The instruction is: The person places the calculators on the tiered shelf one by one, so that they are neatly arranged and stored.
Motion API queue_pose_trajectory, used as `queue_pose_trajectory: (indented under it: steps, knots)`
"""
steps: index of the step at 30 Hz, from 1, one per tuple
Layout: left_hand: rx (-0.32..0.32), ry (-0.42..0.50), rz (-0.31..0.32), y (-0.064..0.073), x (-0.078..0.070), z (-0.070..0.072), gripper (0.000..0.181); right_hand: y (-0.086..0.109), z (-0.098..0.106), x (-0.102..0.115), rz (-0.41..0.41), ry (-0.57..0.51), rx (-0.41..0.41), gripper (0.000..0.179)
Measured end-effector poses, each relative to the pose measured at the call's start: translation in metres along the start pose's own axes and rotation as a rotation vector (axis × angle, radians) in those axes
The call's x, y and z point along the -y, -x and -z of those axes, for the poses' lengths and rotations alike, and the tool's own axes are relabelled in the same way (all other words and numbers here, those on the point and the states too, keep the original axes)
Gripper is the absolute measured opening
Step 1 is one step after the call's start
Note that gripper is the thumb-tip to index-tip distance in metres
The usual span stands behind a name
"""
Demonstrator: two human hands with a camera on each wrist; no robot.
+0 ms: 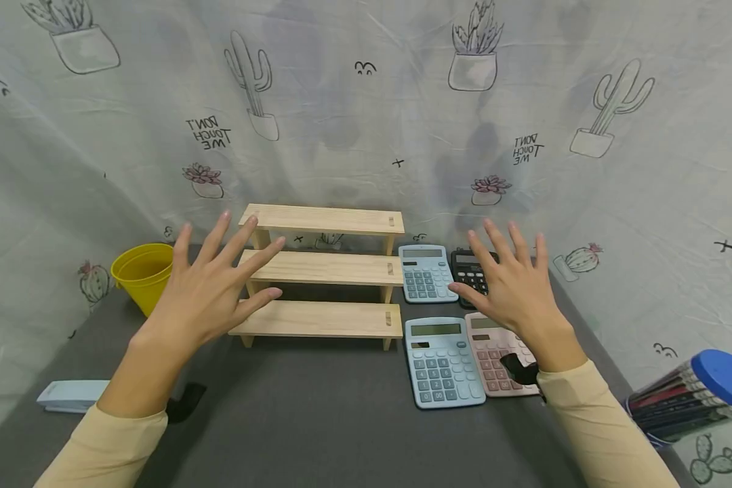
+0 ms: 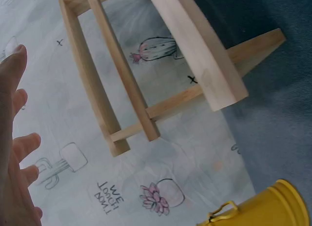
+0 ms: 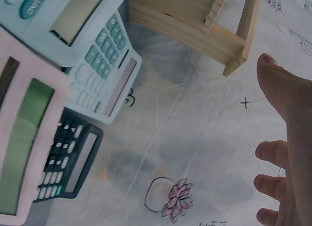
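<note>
Both hands hang in the air, fingers spread and holding nothing. The left hand [image 1: 204, 295] overlaps the left end of a three-tier wooden shelf [image 1: 323, 266] in the head view; its fingers [image 2: 24, 147] show at the left edge of the left wrist view. My right hand [image 1: 515, 291] is above the calculators at the right, partly hiding a black calculator [image 1: 467, 272] and a pink calculator [image 1: 494, 356]. Beside these lie a smaller blue calculator [image 1: 425, 274] and a larger blue calculator [image 1: 444, 366]. The shelf tiers hold nothing.
A yellow bucket [image 1: 143, 271] stands at the back left. At the left edge lies a pale blue stapler-like object [image 1: 73, 395]. A clear tub of pencils with a blue lid [image 1: 728, 379] is at the far right. A printed cloth [image 1: 366, 135] hangs behind the grey table [image 1: 317, 420].
</note>
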State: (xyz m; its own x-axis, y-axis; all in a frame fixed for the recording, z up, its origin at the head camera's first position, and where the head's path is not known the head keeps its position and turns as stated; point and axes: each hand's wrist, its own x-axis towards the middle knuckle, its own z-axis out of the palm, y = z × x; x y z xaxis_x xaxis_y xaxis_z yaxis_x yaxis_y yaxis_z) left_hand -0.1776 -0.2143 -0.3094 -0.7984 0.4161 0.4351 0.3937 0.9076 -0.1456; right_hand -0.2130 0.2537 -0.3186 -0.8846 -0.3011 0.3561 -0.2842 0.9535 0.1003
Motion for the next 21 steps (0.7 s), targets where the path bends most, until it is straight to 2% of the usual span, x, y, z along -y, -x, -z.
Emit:
queue_pose_trajectory:
  steps: [6,12,21]
  knots:
    - [0.023,0.036,0.037,0.006,0.003,-0.004,0.077,0.011,-0.004,-0.007,-0.018,0.007,0.004,0.095]
    - [0.029,0.052,0.041,0.01,0.006,-0.013,0.077,0.026,-0.007,-0.016,-0.031,-0.001,-0.003,0.094]
    - [0.108,0.103,0.08,0.02,0.008,-0.024,0.072,0.051,-0.02,-0.026,-0.09,0.013,0.024,0.095]
